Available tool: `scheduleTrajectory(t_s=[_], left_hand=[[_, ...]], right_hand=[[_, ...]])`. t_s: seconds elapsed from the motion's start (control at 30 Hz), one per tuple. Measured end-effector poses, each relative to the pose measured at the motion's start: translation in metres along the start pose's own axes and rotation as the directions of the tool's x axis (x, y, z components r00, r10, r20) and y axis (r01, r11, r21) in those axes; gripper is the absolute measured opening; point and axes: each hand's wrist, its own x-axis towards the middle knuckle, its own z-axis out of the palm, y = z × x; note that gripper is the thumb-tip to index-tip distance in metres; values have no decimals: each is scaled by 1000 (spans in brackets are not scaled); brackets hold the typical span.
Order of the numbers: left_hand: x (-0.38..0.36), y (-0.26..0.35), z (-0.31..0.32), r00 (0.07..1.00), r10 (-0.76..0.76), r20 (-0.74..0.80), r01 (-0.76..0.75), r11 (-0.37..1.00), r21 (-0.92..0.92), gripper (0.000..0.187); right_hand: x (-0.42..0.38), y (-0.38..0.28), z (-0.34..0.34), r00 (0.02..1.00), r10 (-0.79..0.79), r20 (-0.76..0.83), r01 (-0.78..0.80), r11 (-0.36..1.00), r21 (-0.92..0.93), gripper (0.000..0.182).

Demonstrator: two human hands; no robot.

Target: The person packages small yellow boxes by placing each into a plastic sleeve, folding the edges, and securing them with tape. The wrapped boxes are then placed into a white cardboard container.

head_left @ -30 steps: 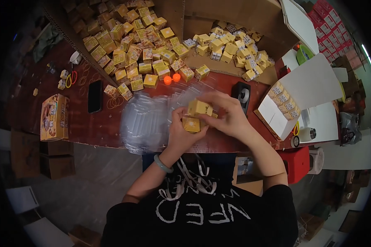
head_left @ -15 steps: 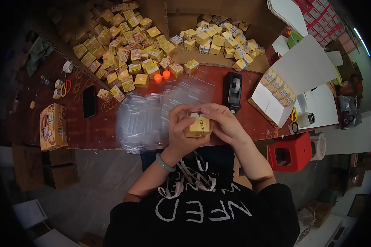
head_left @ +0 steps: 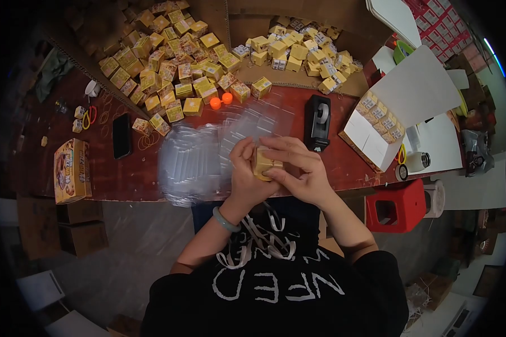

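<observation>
Between my two hands, just over the table's front edge, is a small yellow box (head_left: pixel 262 163). My left hand (head_left: pixel 246 175) is wrapped round its left side and underside. From the right, my right hand (head_left: pixel 299 168) grips the same box, its fingers across the top and its thumb on the near face. Much of the box is covered by my fingers. Just left of my hands lies a fanned stack of clear plastic sleeves (head_left: pixel 194 160), with more clear sleeves (head_left: pixel 258 121) spread behind them.
Small yellow boxes (head_left: pixel 180 73) are heaped at the back left, others (head_left: pixel 298 53) in a cardboard carton. A black tape dispenser (head_left: pixel 317 126) and an open white box (head_left: pixel 368 143) stand right. A phone (head_left: pixel 122 136) and larger printed box (head_left: pixel 72 171) lie left; a red stool (head_left: pixel 396 208) stands below.
My right hand has shifted from the box's upper edge to lie over its top and right side, covering more of it. The box has turned slightly in my left hand.
</observation>
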Motion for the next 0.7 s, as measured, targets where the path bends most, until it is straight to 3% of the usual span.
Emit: scheduleTrajectory(t_s=[0.1, 0.23, 0.57, 0.63, 0.67, 0.7], left_hand=[[-2, -5, 5, 1000, -9, 4, 9, 999, 45, 98], [-1, -1, 8, 999, 36, -10, -35, 996, 84, 98], [-1, 15, 18, 994, -103, -28, 93, 968, -232, 105], [1, 17, 17, 1000, 29, 9, -28, 998, -54, 102], [4, 19, 13, 995, 94, 30, -95, 995, 42, 101], [8, 22, 7, 986, 146, 82, -152, 985, 82, 81]], right_hand=[[-3, 3, 6, 961, 264, -87, -217, 907, 360, 34], [-4, 3, 1, 989, 135, -61, -125, 981, 150, 24], [-8, 0, 4, 986, -101, -136, 104, 994, 16, 26], [-10, -2, 4, 978, -104, -181, 114, 992, 48, 22], [-12, 0, 1, 982, -41, -186, 69, 987, 147, 20], [-16, 5, -1, 983, 20, -182, 27, 968, 250, 18]])
